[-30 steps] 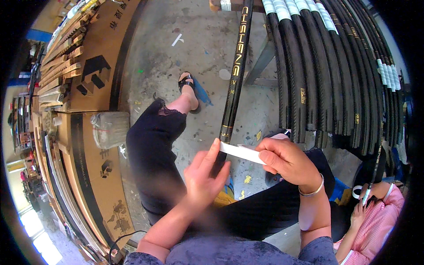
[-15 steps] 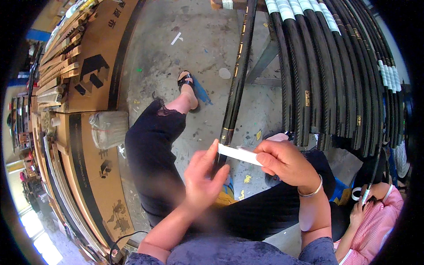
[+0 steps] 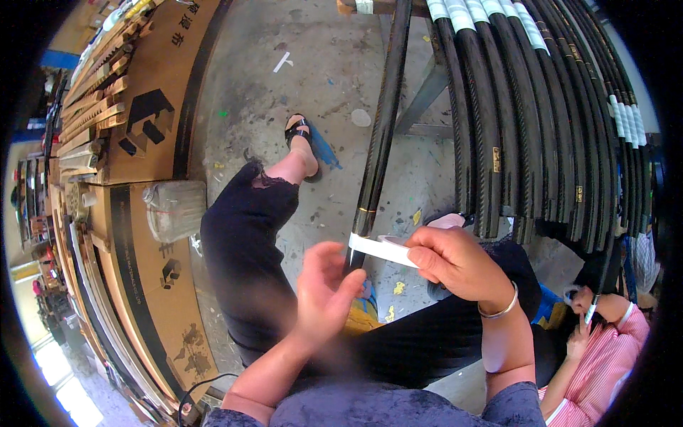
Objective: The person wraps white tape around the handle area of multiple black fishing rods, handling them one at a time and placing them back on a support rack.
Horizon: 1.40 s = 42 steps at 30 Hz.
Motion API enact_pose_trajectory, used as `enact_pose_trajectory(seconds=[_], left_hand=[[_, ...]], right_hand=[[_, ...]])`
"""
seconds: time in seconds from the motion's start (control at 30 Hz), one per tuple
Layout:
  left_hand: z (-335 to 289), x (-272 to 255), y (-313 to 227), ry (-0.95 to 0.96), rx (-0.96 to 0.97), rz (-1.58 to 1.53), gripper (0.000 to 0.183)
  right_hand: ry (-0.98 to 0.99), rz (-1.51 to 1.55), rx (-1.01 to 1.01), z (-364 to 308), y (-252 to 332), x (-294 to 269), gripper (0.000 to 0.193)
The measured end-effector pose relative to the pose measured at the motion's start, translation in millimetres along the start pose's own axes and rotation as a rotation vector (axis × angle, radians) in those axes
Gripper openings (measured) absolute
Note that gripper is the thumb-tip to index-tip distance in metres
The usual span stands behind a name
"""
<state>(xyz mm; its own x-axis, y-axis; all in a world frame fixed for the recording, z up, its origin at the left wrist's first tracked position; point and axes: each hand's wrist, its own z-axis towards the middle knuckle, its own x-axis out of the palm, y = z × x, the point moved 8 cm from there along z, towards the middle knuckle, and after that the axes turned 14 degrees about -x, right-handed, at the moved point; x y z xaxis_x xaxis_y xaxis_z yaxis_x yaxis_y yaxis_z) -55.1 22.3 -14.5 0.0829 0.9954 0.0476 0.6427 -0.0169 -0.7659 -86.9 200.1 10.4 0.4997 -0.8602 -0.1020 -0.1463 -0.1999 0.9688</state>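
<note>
Overhead of both hands, a bank of black hoses (image 3: 541, 121) lies side by side on a frame, several with white-wrapped ends at the far top. One separate black hose (image 3: 380, 135) runs down from the top of the view and ends between the two hands.

Left of the left hand stand flat cardboard cartons (image 3: 142, 128), with a clear plastic jar (image 3: 171, 210) on one of them.

Right hand (image 3: 459, 267): closed in a pinch on a strip of white tape (image 3: 380, 249), which stretches leftward from it to the single hose and touches it. Whether a roll sits inside the fist cannot be told.

Left hand (image 3: 324, 295): open, fingers spread, holding nothing; blurred, just below the tape's end and close by the hose.

Risks, as judged:
- Taut strip could fold on itself or peel off the hose if the right hand's pull slackens or twists.
- Hose is not gripped by either hand; it may roll or slide, skewing the wrap.
- Open fingers may catch the adhesive side.

Beyond the right wrist, another person's hand (image 3: 580, 313) works separately.
</note>
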Motion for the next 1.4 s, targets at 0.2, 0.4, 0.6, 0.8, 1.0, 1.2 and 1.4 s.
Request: enact_pose_trajectory(seconds=[0.2, 0.4, 0.6, 0.8, 1.0, 1.2, 1.4], left_hand=[[0.4, 1.7, 1.5, 0.033, -0.031, -0.063, 0.039], [1.3, 1.3, 5.0, 0.053, -0.036, -0.078, 0.034], [0.7, 2.6, 5.4, 0.069, -0.046, -0.109, 0.031], [0.4, 3.1, 6.3, 0.081, -0.06, -0.133, 0.029], [-0.1, 5.0, 7.0, 0.088, -0.049, -0.117, 0.028], [2.2, 5.1, 13.7, 0.116, -0.051, -0.146, 0.03], [8.5, 9.0, 9.2, 0.105, -0.013, -0.016, 0.039]], right_hand=[[0.026, -0.036, 0.045, 0.7, 1.0, -0.9, 0.024], [0.031, -0.036, 0.003, 2.9, 1.8, 0.1, 0.025], [0.021, -0.049, -0.011, 3.6, 0.7, 0.8, 0.026], [0.017, -0.065, -0.022, 5.2, 1.4, 1.8, 0.025], [0.021, -0.068, -0.03, 5.3, 0.0, 3.0, 0.025], [0.014, -0.061, -0.043, 7.1, -0.1, 3.6, 0.024], [0.004, -0.069, -0.083, 7.4, 0.4, 3.9, 0.023]])
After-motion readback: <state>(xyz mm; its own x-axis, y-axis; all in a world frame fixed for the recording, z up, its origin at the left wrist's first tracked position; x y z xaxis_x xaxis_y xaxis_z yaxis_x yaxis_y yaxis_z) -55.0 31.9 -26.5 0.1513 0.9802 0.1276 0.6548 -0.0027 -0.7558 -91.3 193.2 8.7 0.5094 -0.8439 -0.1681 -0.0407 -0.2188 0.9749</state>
